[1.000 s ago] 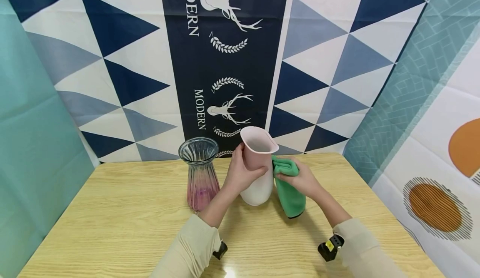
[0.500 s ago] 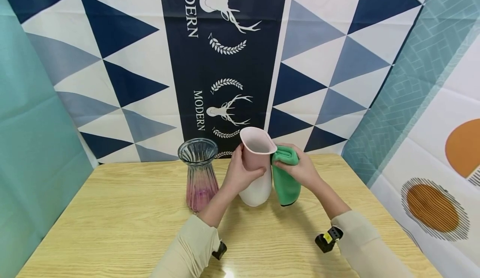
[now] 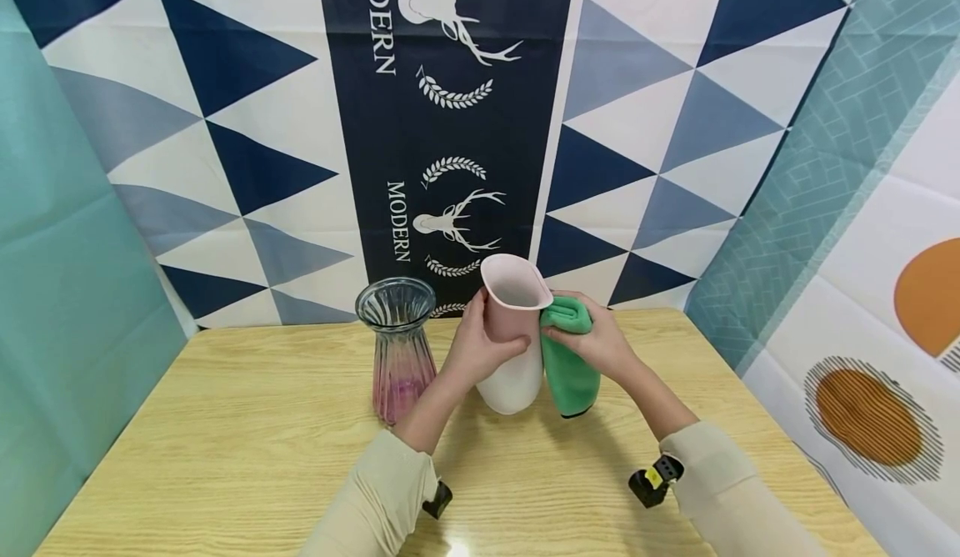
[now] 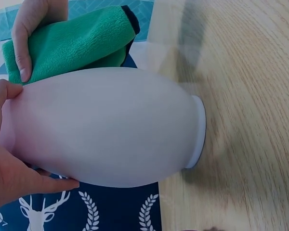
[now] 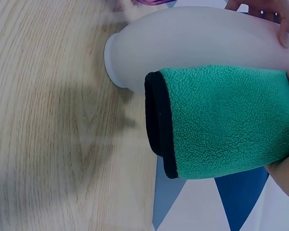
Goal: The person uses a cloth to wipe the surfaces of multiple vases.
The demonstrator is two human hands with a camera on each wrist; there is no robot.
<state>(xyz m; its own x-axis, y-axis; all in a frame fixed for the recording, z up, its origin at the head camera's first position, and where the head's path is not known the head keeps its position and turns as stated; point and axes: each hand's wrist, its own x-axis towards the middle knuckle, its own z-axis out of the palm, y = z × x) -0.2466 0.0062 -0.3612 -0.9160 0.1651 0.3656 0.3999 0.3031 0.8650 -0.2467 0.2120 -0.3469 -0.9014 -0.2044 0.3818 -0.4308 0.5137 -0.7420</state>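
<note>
A vase, pink at the top and white below, stands near the table's back edge, its open mouth tipped into view. My left hand grips its neck from the left, thumb across the front. On the other side, my right hand holds a folded green towel with dark edging against the vase's right side near the rim. The left wrist view shows the vase's pale body and its narrow foot over the wood. In the right wrist view the towel hangs in front of the vase.
A ribbed glass vase, blue-grey above and pink below, stands just left of my left forearm. The wooden table meets a patterned cloth backdrop behind, with a teal cloth on the left.
My right hand has brought the towel left and up against the vase's side, its lower end swinging closer. The left hand and the vase have hardly moved.
</note>
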